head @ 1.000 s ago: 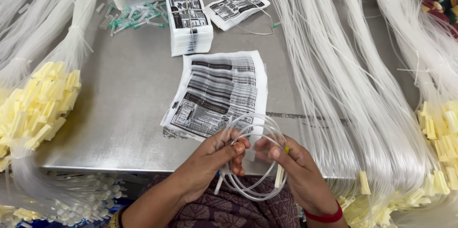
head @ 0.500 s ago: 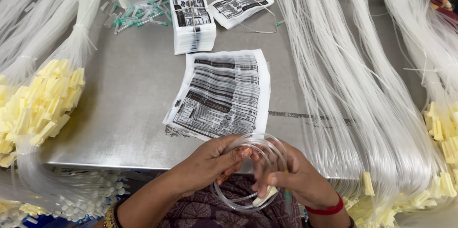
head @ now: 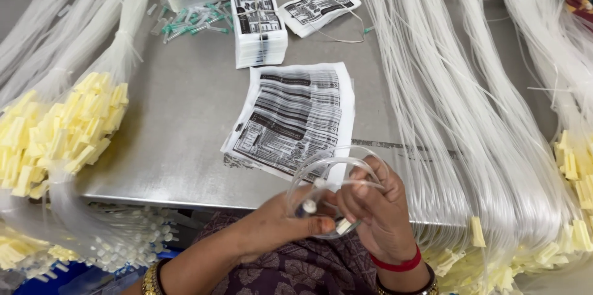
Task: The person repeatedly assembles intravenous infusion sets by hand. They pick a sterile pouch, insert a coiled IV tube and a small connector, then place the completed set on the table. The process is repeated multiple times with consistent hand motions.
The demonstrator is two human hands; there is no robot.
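My left hand (head: 281, 224) and my right hand (head: 374, 208) together hold a coil of clear plastic tubing (head: 309, 171) just in front of the steel table's near edge. The tubing is wound into a ring about as wide as my hands, with a small white end piece (head: 343, 226) near my fingers. Both hands pinch the coil, thumbs toward each other. A flat printed pouch (head: 296, 119) in black and white lies on the table right behind the coil.
The steel table (head: 179, 122) carries bundles of clear tubes with yellow caps at the left (head: 68, 128) and long tube bundles at the right (head: 469, 122). A stack of printed pouches (head: 256, 23), loose green-tipped parts (head: 185, 20) and another pouch (head: 318, 8) sit further back.
The loose loops have been gathered into a tighter ring, and my hands have closed in together around it, lifting it slightly toward the table edge.
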